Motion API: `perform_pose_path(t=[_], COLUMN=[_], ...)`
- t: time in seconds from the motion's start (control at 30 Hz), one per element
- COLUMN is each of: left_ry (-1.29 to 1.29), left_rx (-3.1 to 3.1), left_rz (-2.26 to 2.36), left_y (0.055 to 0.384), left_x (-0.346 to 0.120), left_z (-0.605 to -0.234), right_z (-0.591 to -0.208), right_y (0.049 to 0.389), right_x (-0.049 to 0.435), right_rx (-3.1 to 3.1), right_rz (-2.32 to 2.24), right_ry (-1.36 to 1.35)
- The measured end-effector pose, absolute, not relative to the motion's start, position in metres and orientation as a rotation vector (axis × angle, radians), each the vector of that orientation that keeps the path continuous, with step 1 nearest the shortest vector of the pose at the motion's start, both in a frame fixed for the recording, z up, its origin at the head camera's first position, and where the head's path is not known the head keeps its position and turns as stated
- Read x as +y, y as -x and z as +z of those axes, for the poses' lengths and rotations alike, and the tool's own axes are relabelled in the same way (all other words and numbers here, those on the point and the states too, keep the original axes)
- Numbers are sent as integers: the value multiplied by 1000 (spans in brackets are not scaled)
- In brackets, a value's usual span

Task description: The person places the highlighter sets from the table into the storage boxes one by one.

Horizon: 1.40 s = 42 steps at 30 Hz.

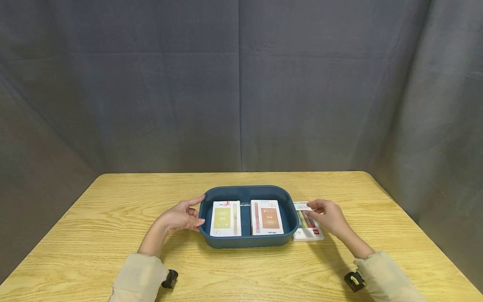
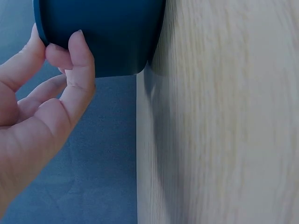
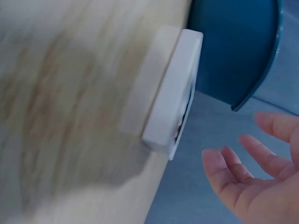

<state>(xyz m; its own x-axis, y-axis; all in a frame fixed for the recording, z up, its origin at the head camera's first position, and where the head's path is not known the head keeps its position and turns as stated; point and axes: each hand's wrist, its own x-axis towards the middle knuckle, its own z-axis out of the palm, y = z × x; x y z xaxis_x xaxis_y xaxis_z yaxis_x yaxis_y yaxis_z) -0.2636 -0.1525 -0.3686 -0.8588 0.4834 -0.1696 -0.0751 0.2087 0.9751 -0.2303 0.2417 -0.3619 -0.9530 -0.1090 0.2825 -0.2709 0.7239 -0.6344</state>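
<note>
A dark blue plastic bin (image 1: 246, 242) stands on the table. Inside it lie two flat white boxes marked 12, one with a yellow-green panel (image 1: 222, 218) on the left and one with a brown panel (image 1: 269, 218) on the right. My left hand (image 1: 180, 217) holds the bin's left end; the left wrist view shows the fingers (image 2: 81, 58) bent against its outer wall. A third white box (image 1: 309, 234), with several coloured strips in its window, lies flat beside the bin's right end. Over it hovers my right hand (image 1: 329, 216), fingers loosely bent and apart from the box.
The wooden table (image 1: 245, 277) has rounded far corners. Grey curtains (image 1: 170, 105) hang behind it and on both sides. A small black device (image 1: 170, 279) sits at the left cuff, and another (image 1: 354, 281) at the right cuff.
</note>
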Motion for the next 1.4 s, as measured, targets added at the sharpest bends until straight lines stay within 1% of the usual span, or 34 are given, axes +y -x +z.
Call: perform_pose_path(t=[0.4, 0.53, 0.63, 0.83, 1.13, 1.4], left_ry=[-387, -391, -391, -397, -405, -405], left_rx=[2035, 2021, 2015, 2007, 2005, 1994], left_rz=[1696, 1704, 1707, 1710, 1709, 1713], left_y=[263, 263, 262, 262, 261, 262], left_x=[-154, -154, -154, -154, -154, -155], left_z=[-369, -369, -368, -367, -367, -368], right_z=[-370, -370, -372, -375, -379, -376], right_y=[234, 235, 237, 241, 247, 247], right_x=[253, 257, 263, 275, 285, 284], right_rx=[-2795, -2823, -2875, -2924, -2859, -2829], right_rz=[1093, 1087, 1256, 1668, 1970, 2077], right_ry=[-277, -306, -320, -261, -259, -290])
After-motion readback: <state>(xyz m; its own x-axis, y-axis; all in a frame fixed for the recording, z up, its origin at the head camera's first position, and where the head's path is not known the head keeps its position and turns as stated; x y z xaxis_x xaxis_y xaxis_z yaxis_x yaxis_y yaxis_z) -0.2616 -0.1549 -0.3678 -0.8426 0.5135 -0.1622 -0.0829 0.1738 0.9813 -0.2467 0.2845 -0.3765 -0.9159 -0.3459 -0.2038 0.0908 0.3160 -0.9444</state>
